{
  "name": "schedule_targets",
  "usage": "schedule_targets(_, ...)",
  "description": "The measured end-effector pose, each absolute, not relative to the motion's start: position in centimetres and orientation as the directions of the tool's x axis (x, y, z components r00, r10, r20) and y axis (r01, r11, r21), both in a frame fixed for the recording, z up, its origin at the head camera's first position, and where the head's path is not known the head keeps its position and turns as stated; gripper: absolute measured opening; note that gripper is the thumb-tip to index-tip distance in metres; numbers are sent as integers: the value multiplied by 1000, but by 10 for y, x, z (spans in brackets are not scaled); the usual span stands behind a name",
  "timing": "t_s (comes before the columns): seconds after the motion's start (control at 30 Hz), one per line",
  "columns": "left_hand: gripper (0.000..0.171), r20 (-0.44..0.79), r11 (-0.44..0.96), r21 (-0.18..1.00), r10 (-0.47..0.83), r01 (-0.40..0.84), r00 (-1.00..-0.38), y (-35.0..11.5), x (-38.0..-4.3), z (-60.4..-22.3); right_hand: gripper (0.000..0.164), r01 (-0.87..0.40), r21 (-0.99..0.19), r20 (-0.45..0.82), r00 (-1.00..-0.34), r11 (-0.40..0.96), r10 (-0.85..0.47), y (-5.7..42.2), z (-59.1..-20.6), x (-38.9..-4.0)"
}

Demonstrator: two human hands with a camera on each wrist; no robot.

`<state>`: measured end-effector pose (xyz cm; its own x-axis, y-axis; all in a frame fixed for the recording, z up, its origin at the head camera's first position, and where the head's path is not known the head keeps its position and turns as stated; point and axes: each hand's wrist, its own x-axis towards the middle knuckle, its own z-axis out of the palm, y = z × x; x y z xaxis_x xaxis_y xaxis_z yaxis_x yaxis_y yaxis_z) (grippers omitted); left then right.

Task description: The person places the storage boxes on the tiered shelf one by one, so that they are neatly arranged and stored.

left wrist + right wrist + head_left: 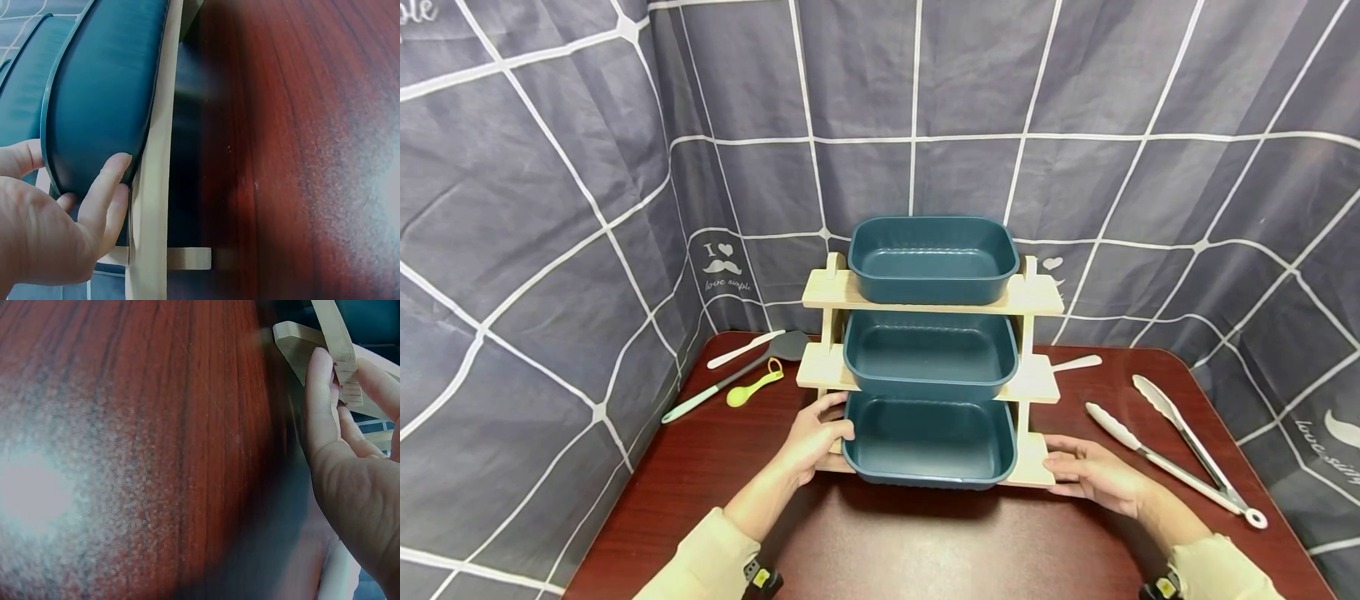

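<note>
A three-tier pale wooden rack (pixel 1043 296) stands on the table, with a dark teal plastic bin on each tier: the top bin (pixel 936 287), the middle bin (pixel 932 387) and the bottom bin (pixel 928 442). My left hand (pixel 812 437) holds the left end of the bottom bin, its digits spread along the bin's end in the left wrist view. At the other side, my right hand (pixel 1097 475) pinches the right end of the bottom shelf board (pixel 347 387) between thumb and fingers. Part of that hand is hidden behind the board.
Left of the rack lie a white-handled utensil (pixel 745 348), a grey-headed turner (pixel 722 385) and a lime measuring spoon (pixel 754 389). White-tipped tongs (pixel 1187 467) lie spread at the right. A white handle (pixel 1077 363) pokes out behind the rack. Grey checked cloth (pixel 970 108) hangs around the table.
</note>
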<state>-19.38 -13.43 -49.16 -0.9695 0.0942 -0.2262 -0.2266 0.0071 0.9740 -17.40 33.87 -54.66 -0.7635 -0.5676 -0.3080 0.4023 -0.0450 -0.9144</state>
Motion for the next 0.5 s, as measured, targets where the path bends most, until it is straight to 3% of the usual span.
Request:
schedule_targets(0.23,73,-256,-25,965,93,-260,-962,-134,-193,-493,51,406,-912,-305,-765,-57,-567,339,-547,-174)
schedule_targets(0.5,64,-207,14,978,95,-207,-974,-137,-187,-491,50,409,-911,-305,-764,-60,-568,338,-545,-173)
